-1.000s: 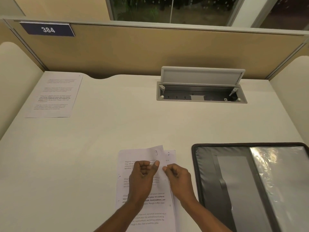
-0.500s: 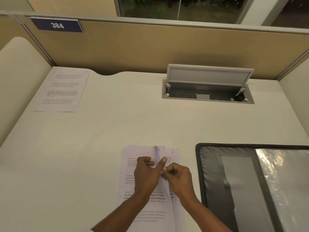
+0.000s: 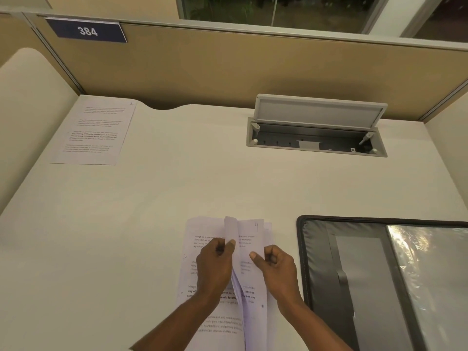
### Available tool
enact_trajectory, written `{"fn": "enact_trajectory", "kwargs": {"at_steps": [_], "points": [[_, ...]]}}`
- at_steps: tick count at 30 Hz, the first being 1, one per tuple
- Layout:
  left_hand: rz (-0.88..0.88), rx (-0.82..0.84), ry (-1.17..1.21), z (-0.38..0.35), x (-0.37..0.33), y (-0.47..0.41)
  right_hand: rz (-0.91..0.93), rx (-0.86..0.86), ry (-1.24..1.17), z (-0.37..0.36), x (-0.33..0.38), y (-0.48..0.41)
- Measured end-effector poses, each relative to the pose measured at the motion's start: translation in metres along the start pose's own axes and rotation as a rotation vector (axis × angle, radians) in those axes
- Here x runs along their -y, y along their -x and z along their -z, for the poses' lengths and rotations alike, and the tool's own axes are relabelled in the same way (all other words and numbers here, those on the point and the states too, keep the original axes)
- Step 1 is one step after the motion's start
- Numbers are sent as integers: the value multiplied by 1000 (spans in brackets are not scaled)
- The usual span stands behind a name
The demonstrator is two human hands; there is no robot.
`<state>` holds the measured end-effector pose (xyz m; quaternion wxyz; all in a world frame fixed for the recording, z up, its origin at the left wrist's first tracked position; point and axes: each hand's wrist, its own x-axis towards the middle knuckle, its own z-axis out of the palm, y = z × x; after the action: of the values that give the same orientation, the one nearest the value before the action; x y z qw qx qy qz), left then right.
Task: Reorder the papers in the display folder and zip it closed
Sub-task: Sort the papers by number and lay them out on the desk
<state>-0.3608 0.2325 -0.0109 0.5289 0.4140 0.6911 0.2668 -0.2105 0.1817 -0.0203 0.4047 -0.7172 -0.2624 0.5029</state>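
from my feed, the stack of papers [image 3: 224,325] lies on the desk [image 3: 152,224] at 6 o'clock. my left hand [image 3: 215,264] pinches one curled sheet [image 3: 231,229] lifted off the stack, thumb against bent fingers. my right hand [image 3: 277,271] pinches the page marked 4 [image 3: 249,233] at its right side. the folder [image 3: 319,249] lies open and unzipped at 4 o'clock, just beside the papers. a loose sheet [image 3: 93,130] lies at 10 o'clock, and a cable box [image 3: 316,143] at 1 o'clock.
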Motion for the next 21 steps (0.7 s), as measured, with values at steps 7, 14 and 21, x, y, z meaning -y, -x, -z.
{"fn": "enact_trajectory", "kwargs": {"at_steps": [7,14,21], "points": [[-67,-17,-48,-3,-8,12,261,141,161,-4,-2,12],[-120,-18,-159,-5,-12,16,466,189,315,-17,-13,25],[-55,-60,-163,1,-12,11,437,-166,599,16,-6,-22]]}}
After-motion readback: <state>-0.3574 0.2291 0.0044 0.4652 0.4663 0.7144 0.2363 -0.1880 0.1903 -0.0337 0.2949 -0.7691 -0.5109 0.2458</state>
